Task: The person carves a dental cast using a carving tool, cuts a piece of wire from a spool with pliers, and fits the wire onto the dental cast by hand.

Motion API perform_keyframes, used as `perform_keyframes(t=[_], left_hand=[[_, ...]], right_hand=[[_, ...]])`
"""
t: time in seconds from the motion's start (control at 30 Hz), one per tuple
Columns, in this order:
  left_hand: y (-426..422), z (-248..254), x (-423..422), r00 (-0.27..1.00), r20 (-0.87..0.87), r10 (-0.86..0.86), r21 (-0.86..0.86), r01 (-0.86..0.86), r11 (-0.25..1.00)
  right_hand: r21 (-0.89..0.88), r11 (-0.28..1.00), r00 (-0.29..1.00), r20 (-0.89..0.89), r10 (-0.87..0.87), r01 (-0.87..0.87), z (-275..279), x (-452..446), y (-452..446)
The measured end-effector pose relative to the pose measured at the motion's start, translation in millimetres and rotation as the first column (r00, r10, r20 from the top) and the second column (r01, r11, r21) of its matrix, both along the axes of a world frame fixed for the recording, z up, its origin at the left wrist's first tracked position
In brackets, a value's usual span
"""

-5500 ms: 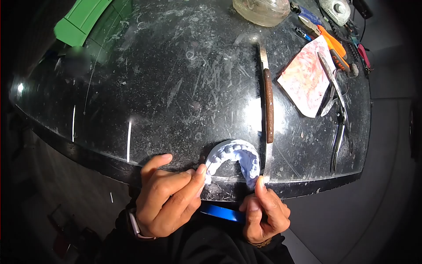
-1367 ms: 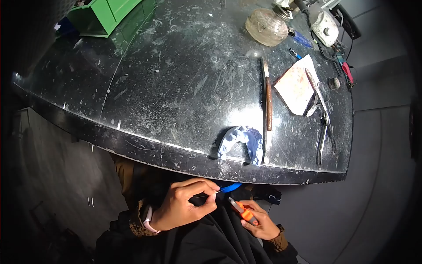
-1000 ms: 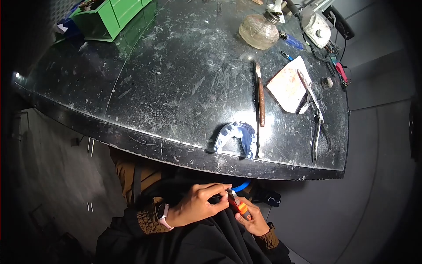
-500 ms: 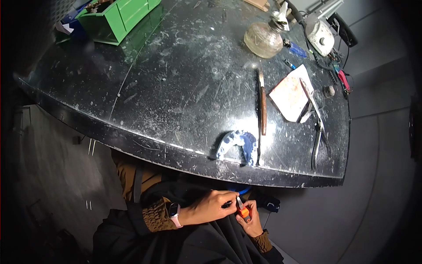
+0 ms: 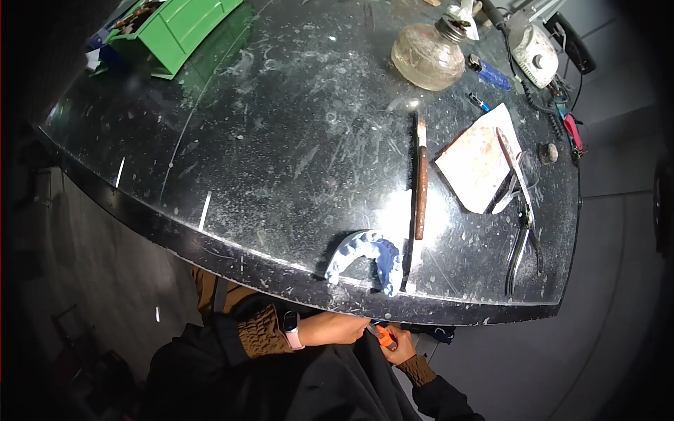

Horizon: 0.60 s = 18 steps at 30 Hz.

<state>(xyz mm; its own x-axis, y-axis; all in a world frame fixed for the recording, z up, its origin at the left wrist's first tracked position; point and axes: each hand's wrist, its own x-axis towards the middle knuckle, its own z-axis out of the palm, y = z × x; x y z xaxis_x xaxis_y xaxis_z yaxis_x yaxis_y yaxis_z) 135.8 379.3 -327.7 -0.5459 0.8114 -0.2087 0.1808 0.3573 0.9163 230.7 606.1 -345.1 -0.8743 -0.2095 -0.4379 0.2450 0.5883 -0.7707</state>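
Two hands low, just under the near bench edge. Right hand (image 5: pixel 401 347) is closed around orange-handled pliers (image 5: pixel 385 338), metal end towards the left fingers. Left hand (image 5: pixel 349 328) is right beside the tool head; fingertips mostly hidden, so can't tell if they're pinched or what they hold. Pink-strapped watch (image 5: pixel 292 330) on my left wrist

Just past the hands: horseshoe-shaped dental cast (image 5: pixel 365 247), sitting on the black bench (image 5: pixel 281 161) near its edge, open side facing me. Wood-handled spatula (image 5: pixel 421 193) lies just right of it, pointing away from me

Farther out, right of the hands: silver pliers (image 5: pixel 517 261), then a red-smeared white pad (image 5: pixel 477 161) with a metal tool (image 5: pixel 514 165) over its right side. Small grey lump (image 5: pixel 547 153) right of that, blue pen (image 5: pixel 480 102) beyond the pad

Farthest: blue lighter (image 5: pixel 491 73), glass jar (image 5: pixel 428 59), white knobbed unit (image 5: pixel 533 56); green bin (image 5: pixel 175 35) far left
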Motion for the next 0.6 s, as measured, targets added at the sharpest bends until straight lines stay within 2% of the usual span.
perform_keyframes(t=[0.03, 0.07, 0.1, 0.13, 0.17, 0.2, 0.23, 0.27, 0.3, 0.33, 0.37, 0.4, 0.47, 0.5, 0.53, 0.57, 0.6], left_hand=[[1, 0, -2, 0.991, -0.131, -0.004, -0.031, -0.001, 1.0], [2, -1, -3, 0.966, -0.259, -0.012, -0.059, -0.003, 0.998], [4, -1, -5, 0.973, -0.212, -0.087, -0.13, 0.06, 0.99], [5, -6, -6, 0.73, -0.662, -0.172, -0.242, 0.01, 0.97], [7, -10, -7, 0.289, -0.918, -0.271, -0.309, -0.094, 0.946], [3, -12, -3, 0.838, -0.518, -0.172, -0.182, 0.089, 0.979], [-2, 23, -23, 0.993, 0.116, 0.018, -0.005, -0.018, 1.0], [1, 4, -16, 0.79, -0.604, -0.106, -0.171, 0.001, 0.985], [5, -35, -2, 0.138, -0.95, -0.281, -0.296, -0.098, 0.95], [7, -51, 14, -0.112, -0.94, -0.322, -0.301, -0.171, 0.938], [8, -56, 19, -0.292, -0.889, -0.353, -0.293, -0.229, 0.928], [8, -64, 23, -0.424, -0.823, -0.378, -0.27, -0.293, 0.917], [6, -66, 27, -0.557, -0.688, -0.466, -0.244, -0.427, 0.871], [2, -67, 25, -0.586, -0.628, -0.512, -0.279, -0.444, 0.851], [-3, -64, 22, -0.614, -0.565, -0.552, -0.311, -0.461, 0.831], [-9, -56, 16, -0.634, -0.528, -0.565, -0.401, -0.4, 0.824], [-10, -54, 15, -0.501, -0.673, -0.545, -0.461, -0.292, 0.838]], right_hand=[[0.054, 0.998, 0.999, 0.023, 0.034, -0.035, -4, 3, 3], [0.049, 0.998, 0.999, -0.025, 0.042, -0.04, -9, 4, 5], [0.046, 0.998, 0.996, -0.074, 0.05, -0.046, -13, 5, 7], [0.044, 0.998, 0.991, -0.123, 0.06, -0.055, -16, 4, 9], [0.012, 0.999, 0.999, -0.025, 0.036, -0.036, -23, 7, 12], [-0.015, 1.0, 0.997, 0.067, 0.023, -0.022, -26, 10, 15], [-0.041, 0.999, 0.987, 0.16, 0.012, -0.005, -22, 9, 14], [-0.066, 0.998, 0.967, 0.254, 0.002, 0.015, -20, 9, 14], [-0.028, 1.0, 0.974, 0.228, 0.007, -0.001, -20, 10, 13], [0.011, 1.0, 0.979, 0.203, 0.014, -0.017, -20, 10, 12], [0.025, 0.999, 0.978, 0.208, 0.017, -0.023, -19, 10, 10], [0.038, 0.999, 0.977, 0.213, 0.019, -0.028, -19, 11, 9], [0.026, 0.999, 0.96, 0.28, 0.013, -0.021, -22, 10, 9], [-0.026, 0.999, 0.992, 0.124, -0.02, 0.023, -29, 16, 9], [-0.02, 1.0, 0.988, 0.153, -0.018, 0.021, -31, 17, 11], [-0.016, 1.0, 0.984, 0.178, -0.02, 0.023, -33, 18, 12], [-0.013, 0.999, 0.979, 0.201, -0.026, 0.029, -35, 19, 13]])
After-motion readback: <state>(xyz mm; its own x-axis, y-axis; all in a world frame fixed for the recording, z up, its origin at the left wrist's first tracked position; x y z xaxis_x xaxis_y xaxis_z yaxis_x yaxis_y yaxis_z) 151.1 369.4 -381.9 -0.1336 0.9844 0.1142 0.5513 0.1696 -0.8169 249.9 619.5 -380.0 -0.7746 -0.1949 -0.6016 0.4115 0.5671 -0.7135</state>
